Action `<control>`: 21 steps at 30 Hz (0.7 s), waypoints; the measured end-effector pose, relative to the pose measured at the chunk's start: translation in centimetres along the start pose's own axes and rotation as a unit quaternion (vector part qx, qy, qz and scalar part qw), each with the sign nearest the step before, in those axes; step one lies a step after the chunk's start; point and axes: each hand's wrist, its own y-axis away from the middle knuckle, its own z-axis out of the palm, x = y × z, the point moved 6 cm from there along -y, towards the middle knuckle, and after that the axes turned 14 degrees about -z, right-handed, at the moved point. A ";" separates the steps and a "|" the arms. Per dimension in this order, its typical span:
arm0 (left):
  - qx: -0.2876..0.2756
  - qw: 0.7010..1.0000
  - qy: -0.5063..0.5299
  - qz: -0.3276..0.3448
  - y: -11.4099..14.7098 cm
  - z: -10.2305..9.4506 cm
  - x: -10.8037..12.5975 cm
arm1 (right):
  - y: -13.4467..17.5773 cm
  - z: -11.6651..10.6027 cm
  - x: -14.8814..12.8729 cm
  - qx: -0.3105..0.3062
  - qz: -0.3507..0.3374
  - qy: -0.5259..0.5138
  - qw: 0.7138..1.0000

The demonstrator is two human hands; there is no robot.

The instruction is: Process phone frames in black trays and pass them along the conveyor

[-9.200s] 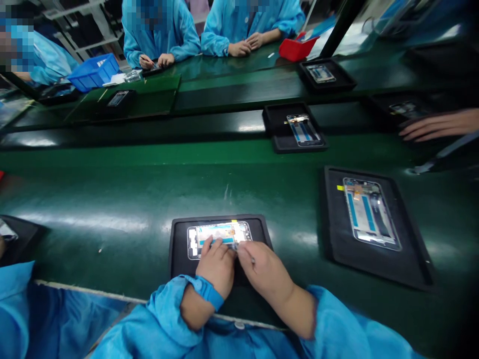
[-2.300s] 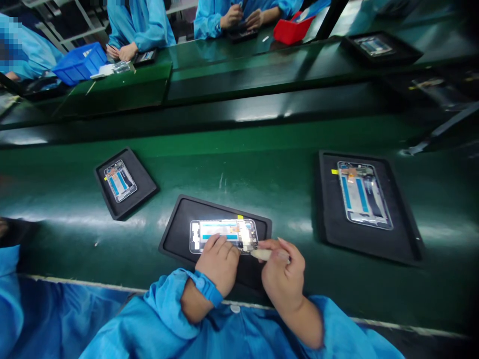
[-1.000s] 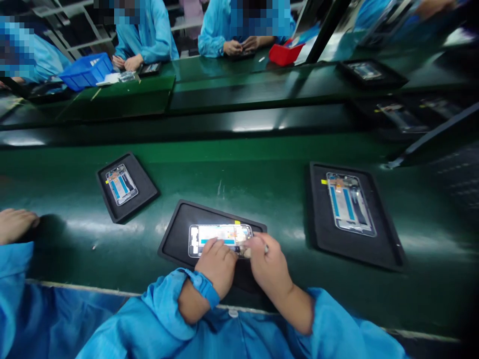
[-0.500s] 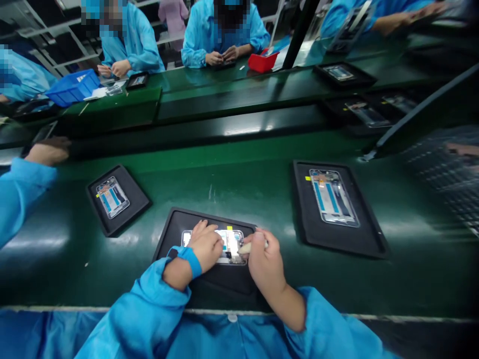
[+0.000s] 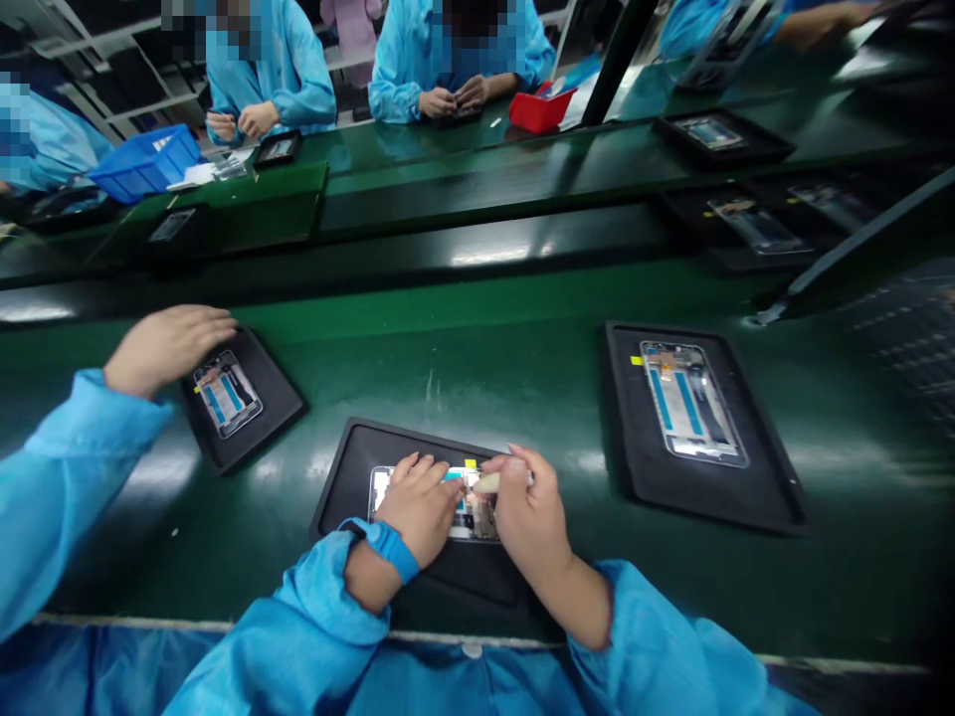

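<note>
A phone frame [image 5: 472,512] lies in a black tray [image 5: 358,472] on the green belt just in front of me. My left hand [image 5: 420,505] rests flat on the frame's left half, fingers spread over it. My right hand [image 5: 528,507] is closed around a small pale stick tool [image 5: 488,482], whose tip points left onto the frame near a yellow tab [image 5: 470,463]. Both sleeves are blue.
A second tray [image 5: 768,497] with a phone frame [image 5: 690,403] sits to the right. At left, a co-worker's hand [image 5: 168,343] touches a smaller tray [image 5: 280,398] holding a phone frame. Across the belt are seated people, a blue bin [image 5: 145,167], a red box [image 5: 538,109] and more trays.
A co-worker's hand at left has reached down onto the small tray. My left hand slid a little right on the frame; my right hand keeps the tool at it.
</note>
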 end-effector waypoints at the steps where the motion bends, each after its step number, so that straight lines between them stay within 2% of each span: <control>1: 0.000 1.000 -0.001 -0.001 0.0 0.0 0.0 | 0.1 0.0 0.0 -0.001 -0.016 0.011 1.000; 9: 0.005 1.000 -0.011 -0.006 0.2 0.0 0.4 | 0.7 0.4 0.2 -0.051 -0.067 0.064 0.994; 14: 0.000 1.000 -0.029 -0.005 0.3 0.3 0.6 | 0.0 0.7 -1.2 -0.075 -0.122 0.099 0.985; 16: -0.003 1.000 -0.022 -0.004 0.2 0.3 0.5 | -0.3 1.4 -2.3 -0.112 -0.173 0.133 0.969; 19: -0.008 1.000 -0.005 0.003 0.3 0.4 0.5 | -0.3 3.0 -3.7 -0.191 -0.269 0.172 0.928; 21: -0.018 1.000 -0.001 0.004 0.3 0.5 0.5 | -0.2 3.7 -3.9 -0.214 -0.295 0.175 0.915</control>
